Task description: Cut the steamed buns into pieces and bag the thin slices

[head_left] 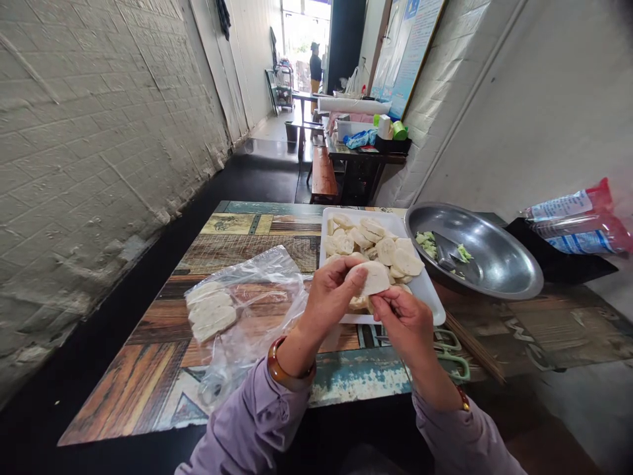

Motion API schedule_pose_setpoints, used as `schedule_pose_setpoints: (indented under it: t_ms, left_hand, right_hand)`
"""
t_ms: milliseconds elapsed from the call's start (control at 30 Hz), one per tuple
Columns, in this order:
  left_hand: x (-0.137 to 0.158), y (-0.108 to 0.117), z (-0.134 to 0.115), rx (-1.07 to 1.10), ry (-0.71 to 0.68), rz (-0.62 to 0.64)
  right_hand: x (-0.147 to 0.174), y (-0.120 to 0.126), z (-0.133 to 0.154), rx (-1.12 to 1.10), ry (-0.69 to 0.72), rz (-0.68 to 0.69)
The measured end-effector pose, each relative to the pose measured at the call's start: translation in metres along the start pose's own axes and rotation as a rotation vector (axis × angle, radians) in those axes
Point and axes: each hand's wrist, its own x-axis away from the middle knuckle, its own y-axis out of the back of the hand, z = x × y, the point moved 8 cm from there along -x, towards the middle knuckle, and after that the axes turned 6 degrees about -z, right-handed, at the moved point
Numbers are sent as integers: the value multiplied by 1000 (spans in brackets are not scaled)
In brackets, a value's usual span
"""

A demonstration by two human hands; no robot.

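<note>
My left hand (330, 290) grips a pale, flat oval slice of food (370, 278) between thumb and fingers. At the slice's lower right edge, the fingertips of my right hand (405, 323) are pinched together on it. Whether they also hold something thin is hidden. Both hands are above the near part of a white tray (430, 300), where many similar pale slices (386, 249) lie piled. To the left, a clear plastic bag (267, 290) lies on the table with several more pale pieces (210, 310) in it.
A steel bowl (514, 264) with chopped greens (426, 244) and a broad blade (444, 249) stands right of the tray. Thin wooden sticks (475, 349) and green-handled scissors (455, 366) lie near my right wrist. Packaged goods (578, 221) stand far right. A person (315, 66) stands near the doorway.
</note>
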Motion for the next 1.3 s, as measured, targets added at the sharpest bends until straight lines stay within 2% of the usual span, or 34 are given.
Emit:
schedule_pose_setpoints:
  t_ms: [400, 500, 733, 1300]
  left_hand:
    - [1, 6, -2, -42, -53, -73]
    - [1, 8, -4, -94, -103, -97]
    - [5, 5, -24, -292, -317, -113]
    - [5, -1, -11, -255, -233, -35]
  right_hand:
    - [-1, 3, 10, 4, 137, 2]
    - [-1, 1, 8, -11, 112, 22]
    - [-2, -2, 1, -37, -16, 53]
    - [-5, 2, 5, -22, -25, 14]
